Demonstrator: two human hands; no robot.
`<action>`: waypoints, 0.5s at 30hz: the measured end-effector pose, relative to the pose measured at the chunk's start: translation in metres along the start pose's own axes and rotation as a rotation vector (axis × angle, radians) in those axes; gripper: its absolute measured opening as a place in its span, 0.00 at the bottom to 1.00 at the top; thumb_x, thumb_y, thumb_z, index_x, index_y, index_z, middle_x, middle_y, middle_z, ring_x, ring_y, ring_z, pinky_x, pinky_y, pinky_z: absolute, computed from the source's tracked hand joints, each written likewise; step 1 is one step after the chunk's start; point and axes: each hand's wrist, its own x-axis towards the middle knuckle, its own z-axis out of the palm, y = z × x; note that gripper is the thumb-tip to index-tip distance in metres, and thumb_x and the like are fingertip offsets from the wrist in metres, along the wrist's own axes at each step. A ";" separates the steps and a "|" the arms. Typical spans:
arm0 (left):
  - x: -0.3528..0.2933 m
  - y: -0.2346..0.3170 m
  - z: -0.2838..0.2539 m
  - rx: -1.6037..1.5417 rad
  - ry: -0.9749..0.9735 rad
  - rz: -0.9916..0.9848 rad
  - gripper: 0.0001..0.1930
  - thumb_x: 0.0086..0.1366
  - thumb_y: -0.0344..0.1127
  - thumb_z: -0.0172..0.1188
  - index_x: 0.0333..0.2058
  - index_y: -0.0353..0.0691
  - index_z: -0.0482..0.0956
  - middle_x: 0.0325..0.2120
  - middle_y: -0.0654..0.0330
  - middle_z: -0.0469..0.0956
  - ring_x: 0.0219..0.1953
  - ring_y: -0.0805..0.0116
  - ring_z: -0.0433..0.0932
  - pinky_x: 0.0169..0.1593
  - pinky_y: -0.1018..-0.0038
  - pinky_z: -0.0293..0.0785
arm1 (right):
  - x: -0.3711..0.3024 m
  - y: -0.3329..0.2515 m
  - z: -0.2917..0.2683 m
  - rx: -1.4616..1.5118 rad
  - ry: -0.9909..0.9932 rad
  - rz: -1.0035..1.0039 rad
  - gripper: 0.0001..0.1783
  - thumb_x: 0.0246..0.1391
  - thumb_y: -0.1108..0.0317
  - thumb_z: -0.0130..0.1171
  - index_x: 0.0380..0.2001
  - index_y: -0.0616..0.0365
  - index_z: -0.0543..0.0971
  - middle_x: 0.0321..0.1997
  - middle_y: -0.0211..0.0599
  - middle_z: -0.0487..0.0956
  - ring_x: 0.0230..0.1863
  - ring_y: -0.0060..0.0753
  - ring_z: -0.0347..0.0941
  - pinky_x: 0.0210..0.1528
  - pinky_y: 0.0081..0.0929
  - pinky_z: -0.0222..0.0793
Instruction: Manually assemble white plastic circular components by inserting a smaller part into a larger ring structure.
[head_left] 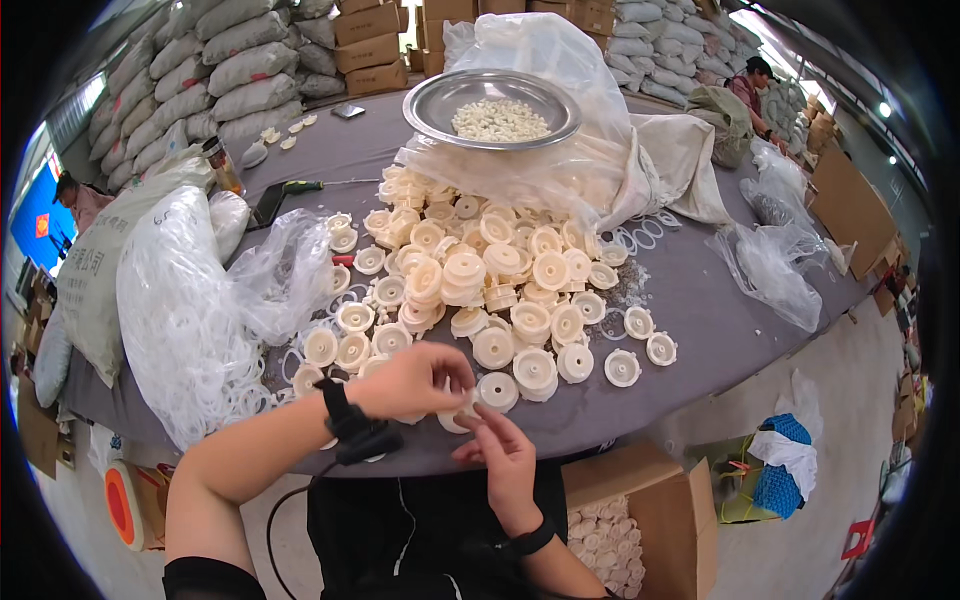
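The fingertips of the left hand [410,382] and of the right hand [505,462] are meeting and closing on one small cream part [457,415], so both hands are gripping it together. The fingers are covering most of this part, and its exact shape I cannot tell. It is being held above the near edge of the grey table [700,335], just in front of a large pile of round cream parts [500,265].

Behind the pile, a metal basin [425,108] is holding many small pale pieces [500,120], and a big clear plastic sheet [535,45] is spreading around it. To the left, a plastic bag [180,310] is lying full of white rings, while some loose rings [640,235] are lying right of the pile. A screwdriver [303,186] is pointing toward the pile. Below the table, an open cardboard box [690,530] is containing more pale parts [605,545].
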 end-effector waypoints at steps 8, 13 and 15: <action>0.002 -0.020 -0.006 0.474 0.166 0.164 0.09 0.49 0.32 0.60 0.32 0.41 0.78 0.30 0.57 0.73 0.33 0.59 0.74 0.37 0.69 0.71 | 0.006 0.004 -0.004 0.234 0.110 0.026 0.09 0.55 0.70 0.54 0.39 0.62 0.74 0.27 0.34 0.76 0.24 0.22 0.72 0.25 0.17 0.68; 0.028 -0.046 -0.015 0.903 0.007 0.003 0.12 0.46 0.33 0.60 0.32 0.43 0.77 0.30 0.57 0.73 0.35 0.57 0.74 0.39 0.65 0.71 | 0.001 0.006 -0.009 0.228 0.060 0.038 0.07 0.53 0.70 0.56 0.34 0.60 0.74 0.24 0.32 0.75 0.21 0.19 0.69 0.24 0.15 0.67; 0.031 -0.044 -0.012 1.014 0.017 0.026 0.11 0.46 0.32 0.60 0.31 0.43 0.77 0.29 0.57 0.73 0.35 0.57 0.74 0.37 0.64 0.71 | 0.001 0.001 -0.009 0.286 0.073 0.064 0.07 0.54 0.71 0.55 0.36 0.61 0.74 0.26 0.33 0.76 0.23 0.21 0.71 0.26 0.17 0.68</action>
